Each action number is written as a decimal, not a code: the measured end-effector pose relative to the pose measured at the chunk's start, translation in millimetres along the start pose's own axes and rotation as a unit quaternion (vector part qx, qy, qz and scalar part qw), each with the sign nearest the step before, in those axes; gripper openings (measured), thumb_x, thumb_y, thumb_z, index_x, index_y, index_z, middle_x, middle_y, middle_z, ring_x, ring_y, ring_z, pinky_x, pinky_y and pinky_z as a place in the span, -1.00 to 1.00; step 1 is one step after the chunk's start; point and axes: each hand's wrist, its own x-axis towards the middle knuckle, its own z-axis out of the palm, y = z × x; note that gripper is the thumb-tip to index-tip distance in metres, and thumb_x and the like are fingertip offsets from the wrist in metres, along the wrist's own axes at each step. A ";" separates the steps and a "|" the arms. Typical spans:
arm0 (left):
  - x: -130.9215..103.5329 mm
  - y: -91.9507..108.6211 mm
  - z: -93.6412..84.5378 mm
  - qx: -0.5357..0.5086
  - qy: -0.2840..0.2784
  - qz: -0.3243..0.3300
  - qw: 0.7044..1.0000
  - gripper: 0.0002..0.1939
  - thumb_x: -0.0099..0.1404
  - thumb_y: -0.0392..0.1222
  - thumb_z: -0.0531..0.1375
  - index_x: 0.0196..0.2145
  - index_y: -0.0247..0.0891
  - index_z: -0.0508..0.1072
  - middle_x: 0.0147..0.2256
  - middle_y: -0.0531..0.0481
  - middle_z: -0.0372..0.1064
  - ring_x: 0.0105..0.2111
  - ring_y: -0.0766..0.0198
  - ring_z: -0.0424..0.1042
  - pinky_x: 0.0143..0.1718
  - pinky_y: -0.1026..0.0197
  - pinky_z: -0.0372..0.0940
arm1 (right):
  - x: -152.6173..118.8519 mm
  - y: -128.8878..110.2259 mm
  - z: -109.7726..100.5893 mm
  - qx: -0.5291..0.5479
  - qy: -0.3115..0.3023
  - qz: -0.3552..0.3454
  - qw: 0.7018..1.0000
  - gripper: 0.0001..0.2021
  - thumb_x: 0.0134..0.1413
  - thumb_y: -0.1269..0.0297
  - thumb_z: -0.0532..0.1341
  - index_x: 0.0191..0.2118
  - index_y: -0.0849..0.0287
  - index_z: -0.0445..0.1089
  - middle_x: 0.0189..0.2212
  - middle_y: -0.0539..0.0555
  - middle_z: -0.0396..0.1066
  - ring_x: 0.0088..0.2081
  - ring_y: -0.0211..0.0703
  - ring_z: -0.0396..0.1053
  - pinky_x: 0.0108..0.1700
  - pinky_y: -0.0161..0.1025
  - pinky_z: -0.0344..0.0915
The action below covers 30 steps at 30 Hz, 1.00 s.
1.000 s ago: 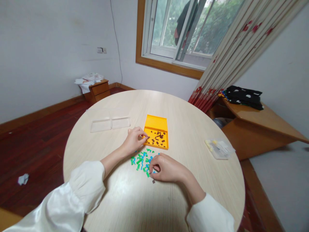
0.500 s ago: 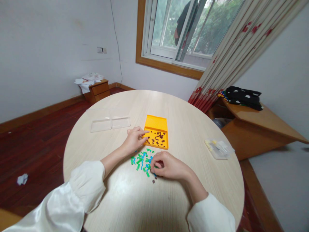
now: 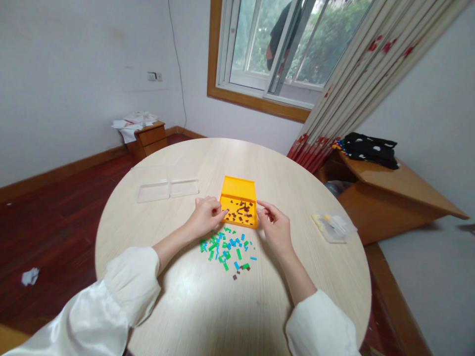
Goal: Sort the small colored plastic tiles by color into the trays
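Observation:
An open yellow plastic box (image 3: 239,187) lies on the table, its lid folded back, with several small dark brown building bricks (image 3: 245,208) scattered in its tray. My left hand (image 3: 206,214) grips the tray's left wall, thumb over the edge and fingers curled. At the right wall, my right hand (image 3: 275,225) has its fingers bent against the side, closed on the edge. Just in front of the box spreads a loose heap of green and blue bricks (image 3: 224,247). A few brown bricks (image 3: 235,277) lie at its near end.
Toward the back left of the round table (image 3: 208,316) stands an open clear plastic case (image 3: 153,192). A clear case with pale yellow pieces (image 3: 331,228) is near the right edge. Beyond are a small drawer cabinet (image 3: 153,136) and a tilted wooden desk (image 3: 382,198).
My right hand has moved from the green and blue heap up to the box's right wall, uncovering more bricks. My left hand stays at the left wall, its index finger now more curled.

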 end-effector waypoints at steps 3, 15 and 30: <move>-0.7 1.6 -0.8 0.001 -0.010 0.003 1.000 -0.67 0.18 -0.20 0.18 -0.67 -0.31 0.22 -0.54 0.08 0.27 -0.42 0.28 0.26 -0.25 0.14 -0.01 | -1.8 -3.5 -7.0 0.006 -0.090 0.010 0.996 -0.74 -0.04 0.16 0.18 -0.30 0.24 0.47 -0.57 -0.02 0.26 -0.52 -0.29 0.14 -0.46 -0.31 0.12; -11.2 12.9 -6.1 -0.048 -0.170 0.129 0.976 -0.89 0.13 -0.22 0.21 -0.53 -0.25 0.44 -0.47 0.06 0.37 -0.32 0.25 0.32 -0.12 0.10 -0.02 | -14.7 -14.2 -11.4 -0.153 -0.540 -0.037 0.827 -0.87 -0.26 0.40 0.35 -0.43 0.21 0.52 -0.60 -0.12 0.14 -0.51 -0.35 0.13 -0.46 -0.39 0.07; -33.8 31.4 -9.3 -0.118 -0.393 0.243 0.879 -0.89 0.07 -0.24 0.31 -0.39 -0.07 0.55 -0.34 0.05 0.47 -0.21 0.18 0.34 -0.02 0.06 0.00 | -13.7 -8.7 -11.4 -0.142 -0.541 -0.041 0.828 -0.90 -0.24 0.49 0.27 -0.48 0.22 0.50 -0.63 -0.14 0.11 -0.55 -0.39 0.09 -0.48 -0.41 0.04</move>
